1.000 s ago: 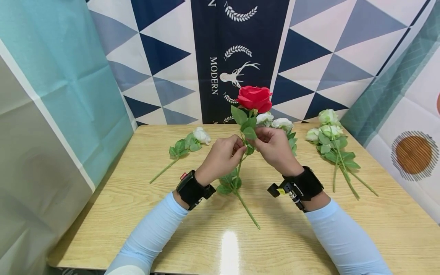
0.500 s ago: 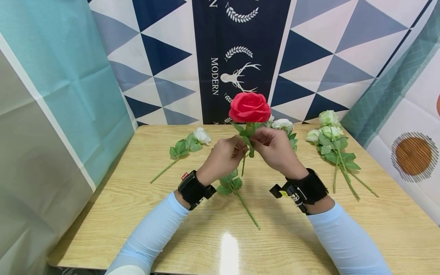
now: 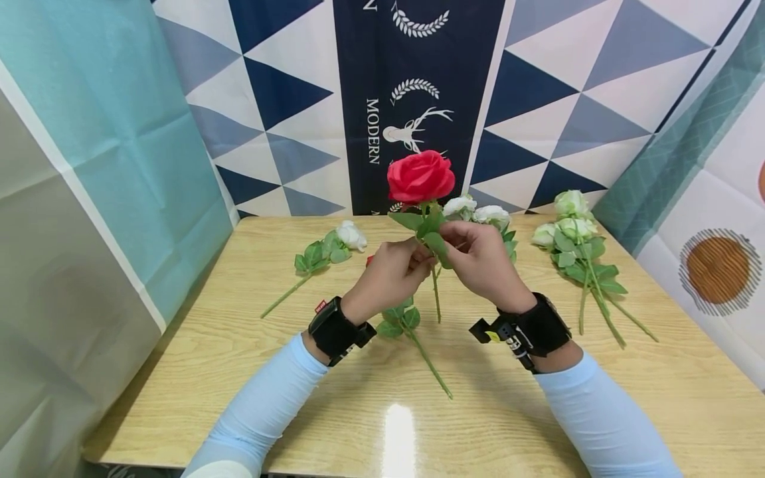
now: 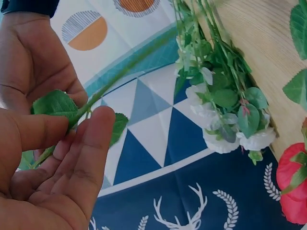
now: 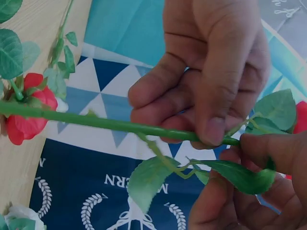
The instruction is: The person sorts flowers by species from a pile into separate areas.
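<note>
A red rose (image 3: pixel 421 176) with a green stem is held up over the table, its bloom leaning slightly left. My left hand (image 3: pixel 394 265) pinches the stem below the upper leaves. Close beside it, my right hand (image 3: pixel 481 259) pinches the stem at a leaf (image 3: pixel 439 249). The right wrist view shows thumb and fingers of both hands meeting along the green stem (image 5: pixel 110 123). A second red rose lies on the table under the hands; its bloom (image 5: pixel 31 110) is mostly hidden behind my left hand in the head view, while its leaves (image 3: pixel 397 320) show below.
One white rose (image 3: pixel 350 236) lies at the back left of the wooden table (image 3: pixel 335 411). Several white roses (image 3: pixel 492 216) lie behind my right hand. A bunch of pale green roses (image 3: pixel 575 229) lies at the right. Patterned cloth (image 3: pixel 287 99) hangs behind the table.
The held rose's bloom has shifted left and now leans that way, and its stem's lower end has swung right. Both hands have stayed nearly in place, with the fingers shifting slightly on the stem.
</note>
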Tool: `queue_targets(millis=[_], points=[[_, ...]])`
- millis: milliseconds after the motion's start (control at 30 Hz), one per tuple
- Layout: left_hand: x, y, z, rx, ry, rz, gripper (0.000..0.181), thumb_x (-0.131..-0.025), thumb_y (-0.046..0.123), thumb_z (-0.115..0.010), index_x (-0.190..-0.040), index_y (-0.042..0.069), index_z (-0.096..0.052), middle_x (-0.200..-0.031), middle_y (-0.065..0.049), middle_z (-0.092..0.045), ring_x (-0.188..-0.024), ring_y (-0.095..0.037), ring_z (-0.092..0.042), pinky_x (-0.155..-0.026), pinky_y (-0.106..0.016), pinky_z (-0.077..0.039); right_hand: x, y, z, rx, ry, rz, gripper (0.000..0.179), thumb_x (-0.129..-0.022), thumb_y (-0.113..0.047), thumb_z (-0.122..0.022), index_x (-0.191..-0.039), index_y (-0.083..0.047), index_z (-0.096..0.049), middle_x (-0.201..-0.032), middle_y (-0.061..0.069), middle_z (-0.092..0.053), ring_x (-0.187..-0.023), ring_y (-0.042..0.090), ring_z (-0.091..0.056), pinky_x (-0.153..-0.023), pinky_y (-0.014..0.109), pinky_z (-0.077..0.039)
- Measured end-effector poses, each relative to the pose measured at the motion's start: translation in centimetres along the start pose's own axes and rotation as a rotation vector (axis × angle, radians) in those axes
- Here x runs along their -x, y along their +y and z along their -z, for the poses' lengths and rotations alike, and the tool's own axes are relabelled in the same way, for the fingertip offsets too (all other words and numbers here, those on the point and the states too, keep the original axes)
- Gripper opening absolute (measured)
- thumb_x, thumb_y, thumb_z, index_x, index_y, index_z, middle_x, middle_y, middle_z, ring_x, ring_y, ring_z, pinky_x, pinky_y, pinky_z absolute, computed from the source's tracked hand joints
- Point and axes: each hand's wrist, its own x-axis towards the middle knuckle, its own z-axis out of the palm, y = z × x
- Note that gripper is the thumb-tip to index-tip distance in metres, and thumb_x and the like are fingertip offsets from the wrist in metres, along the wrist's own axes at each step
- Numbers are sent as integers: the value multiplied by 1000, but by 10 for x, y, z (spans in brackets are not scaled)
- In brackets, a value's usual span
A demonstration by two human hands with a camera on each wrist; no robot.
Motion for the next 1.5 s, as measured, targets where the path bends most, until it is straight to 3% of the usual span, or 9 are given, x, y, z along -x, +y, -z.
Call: queue_targets(millis=[200, 333, 467, 633, 733, 800, 933, 1167, 1500], points=[[-2, -7, 9, -36, -120, 34, 7, -95, 17, -60, -95, 11, -65, -78, 6, -62, -66, -4, -56, -63, -20, -46, 0, -2, -3, 28, -6, -14, 17, -92, -13, -63, -107, -6, -69, -86, 3, -68, -77, 12, -63, -68, 27, -50], [-4, -29, 28, -139, -212, 135, 10, -94, 13, -60, -88, 11, -68, -74, 3, -62, -62, -8, -55, -62, -24, -46, 0, -1, -4, 75, -23, -16, 13, -92, -14, -64, -102, -7, -69, -84, 2, -69, -72, 12, -62, -63, 28, -48], [1, -58, 58, -268, -172, 329, 16, -93, 12, -61, -78, 9, -66, -69, 0, -57, -58, -13, -50, -57, -27, -43, 0, 4, -7, 111, -74, -28, 12, -92, -11, -63, -102, -8, -69, -83, 2, -69, -69, 12, -61, -60, 29, -46], [20, -93, 90, -486, -104, 644, 31, -91, 13, -59, -61, 10, -51, -59, -2, -40, -51, -17, -40, -47, -31, -34, 1, 16, -20, 137, -160, -44, 15, -93, -9, -59, -104, -7, -69, -83, 1, -68, -69, 12, -60, -59, 30, -46], [33, -111, 101, -575, -138, 811, 26, -87, 13, -61, -63, 9, -52, -63, -6, -46, -54, -22, -46, -49, -36, -38, 2, 24, -30, 151, -225, -34, 15, -94, -9, -57, -100, -7, -70, -77, 0, -64, -63, 12, -53, -59, 30, -41], [39, -121, 106, -585, -177, 873, 19, -85, 15, -64, -69, 7, -58, -69, -10, -54, -59, -26, -51, -53, -40, -40, 3, 29, -36, 159, -261, -32, 16, -93, -7, -55, -96, -7, -70, -71, -1, -58, -59, 13, -46, -58, 30, -37], [45, -134, 109, -553, -222, 935, 15, -84, 19, -68, -84, 4, -67, -83, -17, -64, -69, -32, -59, -61, -45, -46, 6, 39, -47, 163, -304, -44, 15, -92, -5, -55, -90, -9, -70, -62, -1, -47, -53, 12, -36, -57, 31, -32], [52, -145, 104, -570, -302, 1010, 43, -77, 28, -78, -109, 1, -66, -105, -22, -64, -87, -38, -62, -72, -50, -49, 13, 53, -69, 135, -442, -77, 24, -92, -5, -56, -70, -11, -53, -61, -4, -25, -54, 9, -22, -59, 29, -26], [57, -151, 99, -571, -346, 998, 37, -73, 17, -83, -103, 1, -69, -98, -19, -66, -84, -35, -63, -73, -51, -49, 23, 62, -84, 151, -565, -115, 23, -93, -5, -57, -71, -9, -58, -57, -5, -26, -51, 9, -23, -58, 28, -27]])
